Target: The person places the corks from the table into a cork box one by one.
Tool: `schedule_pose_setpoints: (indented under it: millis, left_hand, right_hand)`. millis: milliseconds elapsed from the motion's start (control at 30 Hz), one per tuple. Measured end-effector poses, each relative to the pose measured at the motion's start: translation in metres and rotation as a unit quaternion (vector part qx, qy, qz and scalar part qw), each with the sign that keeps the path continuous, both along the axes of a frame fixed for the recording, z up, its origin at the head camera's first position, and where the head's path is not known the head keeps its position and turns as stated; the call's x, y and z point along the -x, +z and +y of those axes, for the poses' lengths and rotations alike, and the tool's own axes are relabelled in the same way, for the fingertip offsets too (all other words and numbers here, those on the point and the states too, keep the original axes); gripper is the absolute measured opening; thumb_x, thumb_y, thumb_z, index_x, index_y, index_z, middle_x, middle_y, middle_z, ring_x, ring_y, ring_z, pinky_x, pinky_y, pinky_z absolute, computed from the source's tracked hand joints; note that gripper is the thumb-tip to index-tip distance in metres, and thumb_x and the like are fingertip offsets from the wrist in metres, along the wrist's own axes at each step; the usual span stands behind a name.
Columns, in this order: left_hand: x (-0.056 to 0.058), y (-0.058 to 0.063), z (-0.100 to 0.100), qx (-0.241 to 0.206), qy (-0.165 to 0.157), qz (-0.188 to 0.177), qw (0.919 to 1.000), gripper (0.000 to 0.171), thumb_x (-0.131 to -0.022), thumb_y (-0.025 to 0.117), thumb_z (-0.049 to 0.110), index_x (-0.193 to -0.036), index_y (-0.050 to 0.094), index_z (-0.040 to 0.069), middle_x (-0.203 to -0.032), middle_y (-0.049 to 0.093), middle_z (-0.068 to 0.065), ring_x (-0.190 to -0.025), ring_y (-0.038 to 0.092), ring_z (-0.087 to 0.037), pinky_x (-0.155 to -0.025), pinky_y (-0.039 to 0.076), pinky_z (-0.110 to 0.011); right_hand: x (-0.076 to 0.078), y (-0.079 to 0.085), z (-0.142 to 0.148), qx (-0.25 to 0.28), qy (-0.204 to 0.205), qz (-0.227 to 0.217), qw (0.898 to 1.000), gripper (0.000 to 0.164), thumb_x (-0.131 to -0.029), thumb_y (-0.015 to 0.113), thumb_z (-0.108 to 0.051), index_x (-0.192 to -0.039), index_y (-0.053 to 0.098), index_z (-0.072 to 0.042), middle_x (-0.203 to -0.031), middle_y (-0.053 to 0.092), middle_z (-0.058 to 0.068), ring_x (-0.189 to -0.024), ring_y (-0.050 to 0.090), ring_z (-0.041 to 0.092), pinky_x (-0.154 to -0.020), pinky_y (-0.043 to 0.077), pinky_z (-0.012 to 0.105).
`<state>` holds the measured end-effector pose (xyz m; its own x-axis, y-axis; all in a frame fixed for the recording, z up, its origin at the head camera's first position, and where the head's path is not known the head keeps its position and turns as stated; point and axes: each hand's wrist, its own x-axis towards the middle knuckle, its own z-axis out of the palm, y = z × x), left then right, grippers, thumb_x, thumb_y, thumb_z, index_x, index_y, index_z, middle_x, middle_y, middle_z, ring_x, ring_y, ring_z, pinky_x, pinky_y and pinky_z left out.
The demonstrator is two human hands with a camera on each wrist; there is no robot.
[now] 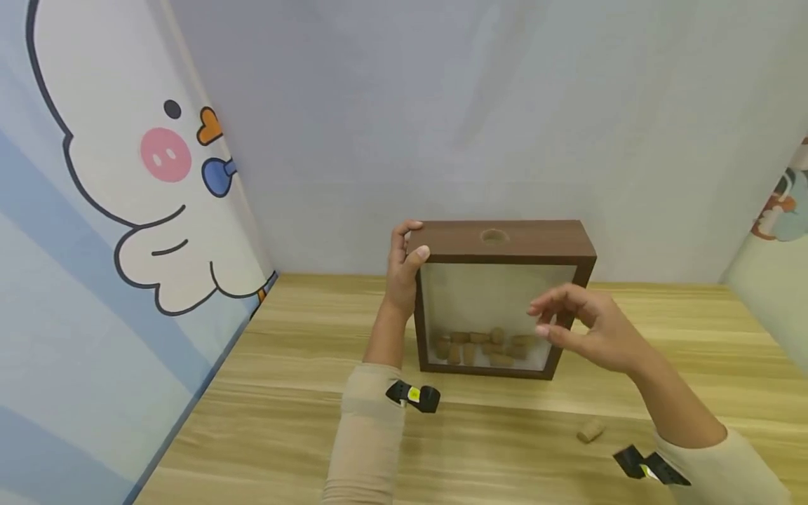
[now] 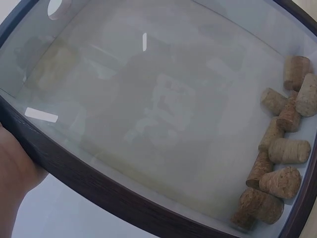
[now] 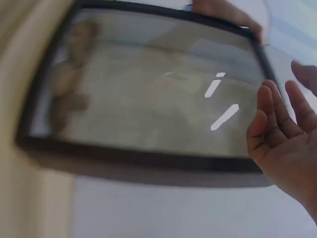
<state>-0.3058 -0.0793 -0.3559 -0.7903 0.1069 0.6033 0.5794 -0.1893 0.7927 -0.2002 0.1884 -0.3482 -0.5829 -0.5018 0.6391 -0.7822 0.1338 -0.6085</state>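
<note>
A dark brown wooden shadow box [image 1: 505,242] with a clear front and a round hole in its top stands upright on the table. My left hand [image 1: 401,273] grips its upper left corner, thumb at the front edge and fingers reaching round behind. Inside, several corks [image 2: 290,151] lie heaped along the bottom. In front of the box's right side, my right hand [image 1: 590,326] hovers with loosely bent fingers and nothing in them; the right wrist view shows its bare palm [image 3: 292,153]. One loose cork [image 1: 591,430] lies on the table below the right hand.
The wood-grain table [image 1: 303,393] runs back to a pale grey wall [image 1: 379,126]. To the left stands a panel with a cartoon figure [image 1: 113,161]. Another printed panel [image 1: 783,203] edges in at the far right.
</note>
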Motion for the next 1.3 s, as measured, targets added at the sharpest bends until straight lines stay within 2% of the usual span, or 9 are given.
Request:
schedule_pose_setpoints:
  millis: [100,233,367,467,567,667,833,1133,1300]
  left_hand:
    - [0.000,0.000,0.000,0.000,-0.001,-0.004,1.0000,0.062,-0.078,0.050,0.043,-0.123,0.035,0.004,-0.143,0.022,-0.008,-0.135,0.004,-0.027,-0.101,0.009,-0.057]
    - [0.000,0.000,0.000,-0.004,-0.003,-0.002,1.0000,0.063,-0.077,0.051,0.044,-0.123,0.035,0.003,-0.140,0.024,-0.009,-0.132,0.012,-0.026,-0.099,0.014,-0.054]
    - [0.001,0.002,0.000,-0.006,-0.010,0.000,0.9999,0.064,-0.078,0.051,0.044,-0.123,0.034,0.003,-0.138,0.025,-0.012,-0.125,0.019,-0.027,-0.096,0.019,-0.051]
    - [0.001,0.002,0.000,-0.004,-0.007,-0.003,1.0000,0.064,-0.077,0.051,0.045,-0.123,0.035,0.004,-0.139,0.024,-0.012,-0.127,0.018,-0.026,-0.096,0.018,-0.050]
    - [0.001,0.003,0.001,-0.004,-0.009,-0.003,0.9999,0.063,-0.077,0.051,0.045,-0.123,0.035,0.005,-0.139,0.024,-0.012,-0.127,0.018,-0.027,-0.097,0.018,-0.052]
    - [0.001,0.003,0.001,-0.002,-0.009,-0.004,0.9999,0.062,-0.077,0.051,0.045,-0.123,0.036,0.006,-0.140,0.023,-0.011,-0.128,0.017,-0.026,-0.097,0.018,-0.052]
    - [0.001,0.001,0.001,0.001,-0.009,-0.006,0.9999,0.064,-0.077,0.051,0.045,-0.124,0.034,0.004,-0.140,0.023,-0.010,-0.128,0.016,-0.025,-0.097,0.017,-0.052]
    - [0.002,0.000,0.000,0.002,-0.007,0.004,1.0000,0.065,-0.077,0.050,0.043,-0.125,0.033,0.003,-0.141,0.022,-0.010,-0.130,0.014,-0.026,-0.098,0.016,-0.052]
    - [0.001,0.001,0.000,0.004,-0.012,0.007,0.9999,0.064,-0.078,0.050,0.044,-0.125,0.032,0.003,-0.140,0.022,-0.012,-0.126,0.018,-0.026,-0.097,0.018,-0.050]
  right_hand:
    - [-0.008,-0.025,0.017,-0.078,0.010,-0.073,0.994,0.033,-0.080,0.065,0.007,-0.111,0.058,-0.005,-0.099,0.061,0.001,-0.082,0.057,0.014,-0.065,0.047,0.029]
    - [-0.017,-0.054,0.037,-0.178,0.022,-0.156,0.971,0.034,-0.085,0.066,-0.009,-0.118,0.057,-0.010,-0.107,0.058,-0.001,-0.093,0.054,0.014,-0.071,0.047,0.035]
    - [-0.020,-0.078,0.055,-0.225,0.052,-0.213,0.950,0.038,-0.084,0.068,-0.013,-0.120,0.056,-0.011,-0.114,0.056,0.001,-0.097,0.050,0.018,-0.070,0.043,0.043]
    - [-0.018,-0.092,0.065,-0.240,0.073,-0.239,0.938,0.037,-0.083,0.068,-0.012,-0.118,0.056,-0.009,-0.114,0.055,0.006,-0.096,0.049,0.022,-0.069,0.041,0.042]
    - [-0.014,-0.104,0.072,-0.242,0.092,-0.250,0.933,0.035,-0.081,0.068,-0.011,-0.114,0.057,-0.004,-0.109,0.054,0.012,-0.093,0.050,0.023,-0.071,0.043,0.036]
    - [-0.009,-0.113,0.078,-0.225,0.119,-0.275,0.927,0.034,-0.079,0.069,-0.008,-0.110,0.057,0.001,-0.106,0.053,0.015,-0.091,0.050,0.022,-0.075,0.045,0.030]
    - [-0.003,-0.123,0.083,-0.189,0.168,-0.335,0.908,0.026,-0.078,0.066,-0.002,-0.102,0.058,0.003,-0.103,0.053,0.017,-0.087,0.054,0.016,-0.075,0.047,0.028]
    - [-0.002,-0.126,0.085,-0.180,0.162,-0.316,0.917,0.016,-0.080,0.067,-0.003,-0.094,0.062,0.000,-0.095,0.057,0.012,-0.074,0.048,0.004,-0.061,0.045,0.023]
    - [-0.005,-0.121,0.082,-0.183,0.150,-0.277,0.931,0.016,-0.080,0.065,0.000,-0.095,0.063,-0.006,-0.089,0.061,0.002,-0.072,0.049,0.005,-0.060,0.045,0.026]
